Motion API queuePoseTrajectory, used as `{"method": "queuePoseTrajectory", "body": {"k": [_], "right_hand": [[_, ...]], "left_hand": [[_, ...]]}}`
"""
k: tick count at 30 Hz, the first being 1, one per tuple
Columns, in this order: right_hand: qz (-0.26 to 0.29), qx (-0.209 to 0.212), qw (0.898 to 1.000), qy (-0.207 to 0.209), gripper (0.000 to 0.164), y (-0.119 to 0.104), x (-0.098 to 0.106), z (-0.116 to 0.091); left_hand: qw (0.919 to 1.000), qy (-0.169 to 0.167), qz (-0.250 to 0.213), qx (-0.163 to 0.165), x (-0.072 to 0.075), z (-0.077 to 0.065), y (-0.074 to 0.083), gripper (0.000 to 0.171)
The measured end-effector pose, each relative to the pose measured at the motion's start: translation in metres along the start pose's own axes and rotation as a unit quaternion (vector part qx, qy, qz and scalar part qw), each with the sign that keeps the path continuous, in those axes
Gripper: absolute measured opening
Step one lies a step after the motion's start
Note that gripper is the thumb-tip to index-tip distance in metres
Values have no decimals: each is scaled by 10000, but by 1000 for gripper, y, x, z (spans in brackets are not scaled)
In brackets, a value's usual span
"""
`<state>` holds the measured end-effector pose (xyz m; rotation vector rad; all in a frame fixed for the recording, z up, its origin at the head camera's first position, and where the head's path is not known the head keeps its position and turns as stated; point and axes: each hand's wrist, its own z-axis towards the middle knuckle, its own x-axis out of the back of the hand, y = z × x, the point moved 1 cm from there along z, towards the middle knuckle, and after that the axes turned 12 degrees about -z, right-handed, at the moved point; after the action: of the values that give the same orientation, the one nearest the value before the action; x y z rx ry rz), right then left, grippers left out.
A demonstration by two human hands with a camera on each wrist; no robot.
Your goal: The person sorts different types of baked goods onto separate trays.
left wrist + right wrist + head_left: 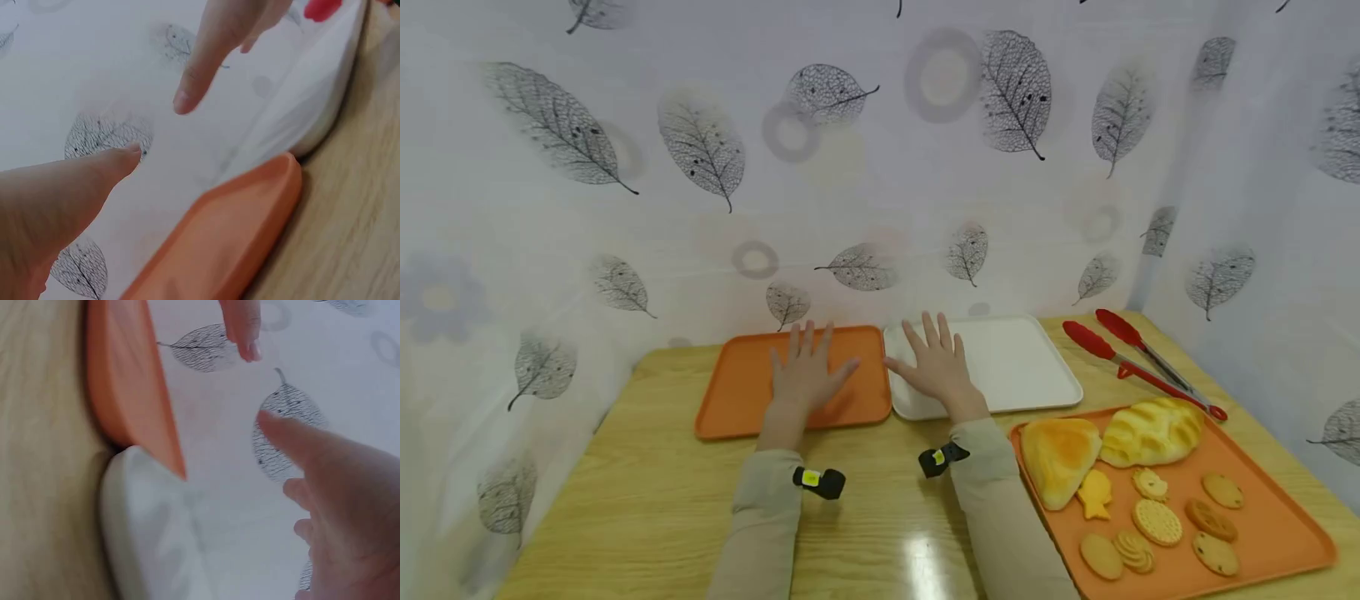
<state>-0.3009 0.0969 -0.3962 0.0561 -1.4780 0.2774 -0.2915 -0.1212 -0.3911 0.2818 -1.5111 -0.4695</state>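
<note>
Fingers spread, my left hand (805, 377) hovers over the orange tray (737, 396) at the back of the table. My right hand (938, 365), also spread, is above the left part of the white tray (1018, 367) beside it. Neither hand holds anything. In the left wrist view the thumb of the left hand (69, 187) points toward the other hand, with a gap between them. The right wrist view shows the right hand (350, 500) raised above the white tray's rim (122, 506).
At the right front, a larger orange tray (1285, 575) bears a triangular bread (1056, 458), a braided loaf (1153, 432) and several cookies (1157, 522). Red-tipped tongs (1150, 367) lie behind it. A leaf-print curtain (865, 183) hangs behind the wooden table (647, 500).
</note>
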Motion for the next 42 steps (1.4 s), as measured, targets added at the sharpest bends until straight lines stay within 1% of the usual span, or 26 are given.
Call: {"method": "queuePoseTrajectory", "body": {"k": [4,6,12,17,20,25,27,31,36,38,42], "right_hand": [[-194,-40,9998,-84,82,-3,21,-7],[-256,-107,9996,-56,81,-4,34,-12],[-136,-321,9990,278,78,-3,72,-34],[-181,-414,9974,561,78,5,98,-58],[-236,-454,9964,673,78,12,109,-72],[-238,-476,9956,766,77,29,127,-96],[-238,-488,9954,796,77,36,134,-105],[-375,-535,9941,864,78,53,142,-121],[-673,-547,9911,1013,79,79,143,-136],[-747,-557,9896,1093,78,91,141,-141],[-832,-576,9882,1154,78,118,138,-152]], "left_hand": [[9998,31,-15,-197,13,-4,11,86],[9994,95,-31,-327,20,-7,17,84],[9954,390,-273,-828,39,-22,38,77],[9877,635,-184,-1415,50,-34,52,69],[9831,656,-119,-1706,55,-39,60,66],[9732,770,-174,-2159,61,-49,75,63],[9672,867,-191,-2379,62,-53,81,61],[9576,922,-98,-2729,61,-59,94,61],[9433,933,63,-3186,51,-67,111,62],[9366,884,161,-3388,45,-70,119,62],[9270,547,457,-3682,27,-79,137,63]]}}
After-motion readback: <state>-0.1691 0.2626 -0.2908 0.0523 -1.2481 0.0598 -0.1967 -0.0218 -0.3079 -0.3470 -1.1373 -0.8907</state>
